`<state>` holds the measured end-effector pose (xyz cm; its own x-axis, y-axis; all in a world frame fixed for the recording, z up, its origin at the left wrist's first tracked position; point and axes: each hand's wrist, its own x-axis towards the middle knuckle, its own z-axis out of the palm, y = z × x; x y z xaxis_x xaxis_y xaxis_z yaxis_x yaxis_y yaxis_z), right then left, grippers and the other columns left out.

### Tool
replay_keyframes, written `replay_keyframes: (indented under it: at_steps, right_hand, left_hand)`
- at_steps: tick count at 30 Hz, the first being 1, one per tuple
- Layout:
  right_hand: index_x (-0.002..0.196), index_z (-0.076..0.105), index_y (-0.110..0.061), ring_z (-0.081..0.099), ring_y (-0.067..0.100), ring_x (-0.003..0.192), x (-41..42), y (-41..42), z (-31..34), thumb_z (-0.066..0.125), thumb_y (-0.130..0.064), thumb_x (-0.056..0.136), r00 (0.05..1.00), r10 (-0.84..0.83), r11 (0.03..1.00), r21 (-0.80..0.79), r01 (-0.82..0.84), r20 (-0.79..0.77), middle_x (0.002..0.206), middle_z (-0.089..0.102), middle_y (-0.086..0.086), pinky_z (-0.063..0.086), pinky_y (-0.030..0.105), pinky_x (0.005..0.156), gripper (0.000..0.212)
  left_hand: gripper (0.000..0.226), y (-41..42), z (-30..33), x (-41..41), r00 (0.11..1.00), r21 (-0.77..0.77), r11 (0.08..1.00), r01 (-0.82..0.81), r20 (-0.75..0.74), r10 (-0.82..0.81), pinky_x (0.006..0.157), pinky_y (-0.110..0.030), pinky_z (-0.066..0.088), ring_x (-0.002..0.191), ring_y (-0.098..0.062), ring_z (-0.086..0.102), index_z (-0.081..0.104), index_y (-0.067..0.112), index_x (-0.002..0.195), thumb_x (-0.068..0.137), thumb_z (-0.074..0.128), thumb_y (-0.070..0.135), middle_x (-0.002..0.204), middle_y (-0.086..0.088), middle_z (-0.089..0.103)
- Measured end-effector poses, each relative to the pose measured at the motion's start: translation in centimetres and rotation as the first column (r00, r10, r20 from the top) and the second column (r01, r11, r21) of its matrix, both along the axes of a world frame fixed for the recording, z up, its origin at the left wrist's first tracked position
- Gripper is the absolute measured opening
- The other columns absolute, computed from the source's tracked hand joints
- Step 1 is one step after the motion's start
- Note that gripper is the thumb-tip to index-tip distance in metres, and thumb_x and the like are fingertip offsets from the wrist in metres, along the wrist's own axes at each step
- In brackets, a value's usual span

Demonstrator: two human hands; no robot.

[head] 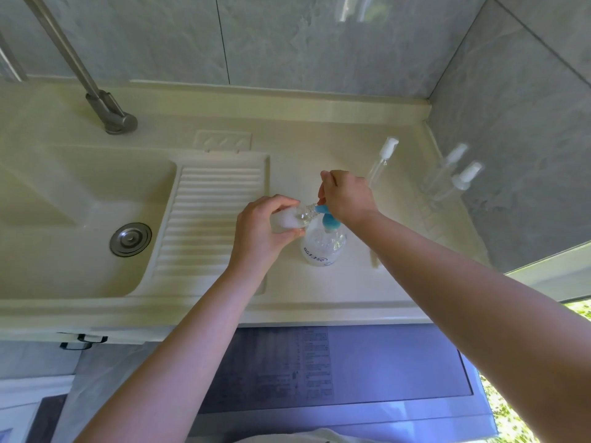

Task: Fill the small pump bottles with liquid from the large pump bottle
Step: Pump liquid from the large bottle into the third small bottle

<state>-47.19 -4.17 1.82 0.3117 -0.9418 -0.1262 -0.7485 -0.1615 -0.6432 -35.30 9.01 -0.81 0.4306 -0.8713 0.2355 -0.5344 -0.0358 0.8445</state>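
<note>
Holding a small pump bottle [289, 219] tilted at centre frame, the left hand [265, 231] wraps it firmly, its open neck against the blue spout [320, 208] of the large pump bottle [324, 246]. The right hand [347, 196] sits curled over the pump head — pressing down, by my reading. Short, slow strokes look wisest, with mouth kept on the nozzle so nothing dribbles onto the counter [303, 161]. Another small bottle [382, 161] waits upper right — two similar shapes on the wall beyond look like reflections.
</note>
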Motion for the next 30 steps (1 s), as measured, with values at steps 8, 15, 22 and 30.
replay_keyframes:
  at_steps: [8, 15, 22, 30]
  right_hand:
    - [0.083, 0.060, -0.010, 0.065, 0.035, 0.083, 0.2, 0.6, -0.7, 0.032, -0.035, 0.102, 0.999, -0.017, 0.995, -0.104, 0.013, -0.041, 0.076, 0.071, 0.003, 0.055, 0.042, 0.081, 0.042]
    - [0.082, 0.066, -0.009, 0.068, 0.027, 0.084, -0.2, 0.2, -0.4, 0.035, -0.034, 0.102, 0.995, -0.073, 0.997, 0.014, 0.072, 0.076, 0.074, 0.072, -0.002, 0.054, 0.038, 0.086, 0.045]
    - [0.078, 0.062, -0.009, 0.066, 0.034, 0.078, 0.2, 0.2, -0.9, 0.035, -0.034, 0.101, 0.999, -0.033, 0.994, -0.099, 0.034, 0.019, 0.072, 0.071, 0.003, 0.056, 0.043, 0.079, 0.043]
    - [0.080, 0.056, -0.012, 0.063, 0.038, 0.076, 0.4, 1.0, -0.5, 0.030, -0.043, 0.099, 0.998, -0.029, 0.984, -0.178, 0.017, -0.062, 0.079, 0.068, 0.011, 0.056, 0.043, 0.074, 0.044]
  left_hand:
    - [0.044, -0.3, -0.5, 0.1, 1.000, 0.010, 1.000, 0.012, -0.005, -0.012, 0.087, -0.009, 0.040, 0.092, 0.005, 0.059, 0.072, 0.024, 0.100, 0.061, 0.090, 0.014, 0.100, 0.016, 0.070]
    - [0.044, -0.3, -0.5, -0.1, 1.000, 0.011, 1.000, 0.017, -0.019, -0.017, 0.086, -0.005, 0.039, 0.092, 0.010, 0.057, 0.072, 0.024, 0.100, 0.061, 0.090, 0.013, 0.100, 0.018, 0.069]
    - [0.044, -0.3, -0.5, 0.0, 1.000, -0.001, 1.000, -0.002, -0.028, 0.002, 0.087, -0.005, 0.038, 0.092, 0.008, 0.057, 0.072, 0.022, 0.100, 0.061, 0.089, 0.013, 0.100, 0.017, 0.069]
    - [0.044, -0.3, -0.6, -0.5, 1.000, -0.006, 1.000, -0.004, 0.020, 0.004, 0.088, -0.015, 0.043, 0.093, -0.001, 0.060, 0.072, 0.024, 0.100, 0.061, 0.089, 0.015, 0.100, 0.017, 0.069]
